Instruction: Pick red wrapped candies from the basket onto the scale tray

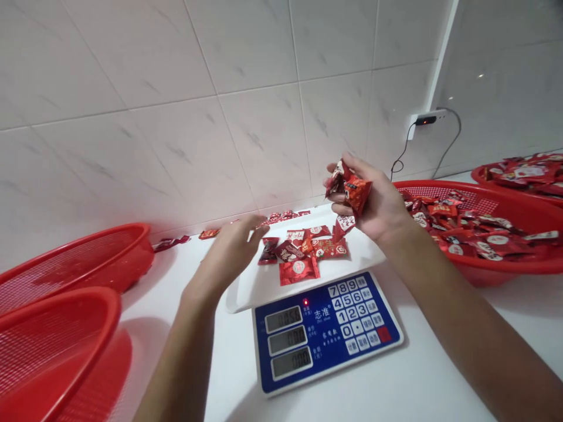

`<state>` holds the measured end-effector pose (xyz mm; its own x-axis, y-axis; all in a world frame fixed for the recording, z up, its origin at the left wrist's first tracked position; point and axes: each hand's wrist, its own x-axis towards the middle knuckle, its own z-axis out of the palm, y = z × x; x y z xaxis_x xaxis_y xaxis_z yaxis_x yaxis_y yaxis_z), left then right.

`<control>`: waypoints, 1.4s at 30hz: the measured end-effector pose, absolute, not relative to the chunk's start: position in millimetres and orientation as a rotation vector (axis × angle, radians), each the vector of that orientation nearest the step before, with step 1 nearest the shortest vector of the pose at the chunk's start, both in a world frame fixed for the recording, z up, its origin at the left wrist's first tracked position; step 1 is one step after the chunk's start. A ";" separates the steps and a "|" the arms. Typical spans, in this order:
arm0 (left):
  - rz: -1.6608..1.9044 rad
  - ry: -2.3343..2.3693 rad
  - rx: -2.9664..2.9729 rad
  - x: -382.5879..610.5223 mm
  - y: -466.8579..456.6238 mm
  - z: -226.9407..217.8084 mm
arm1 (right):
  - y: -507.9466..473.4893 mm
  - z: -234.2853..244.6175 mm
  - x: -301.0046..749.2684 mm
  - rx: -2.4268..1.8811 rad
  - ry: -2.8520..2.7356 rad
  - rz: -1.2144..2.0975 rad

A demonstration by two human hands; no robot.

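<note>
Raised above the right part of the scale's tray, my right hand is closed round several small red and orange wrapped candies. My left hand hovers at the tray's left edge, fingers stretched out and thumb apart, with nothing visible in it; its fingertips are partly hidden. Between the hands, several red wrapped candies lie on the white tray of a digital scale. The scale's blue panel faces me, and its top display seems to read 0.056.
A red basket full of wrapped candies stands at right, with another filled basket behind. Two red baskets are at left. Loose packets lie along the tiled wall. A socket with cables is on the wall.
</note>
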<state>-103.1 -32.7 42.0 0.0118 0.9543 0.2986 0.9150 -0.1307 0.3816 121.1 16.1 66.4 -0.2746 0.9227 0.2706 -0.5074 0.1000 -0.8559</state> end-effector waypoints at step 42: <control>0.566 1.648 2.321 -69.0 -23.4 33.8 | 16.3 86.4 191.0 -0.385 -1.065 1.066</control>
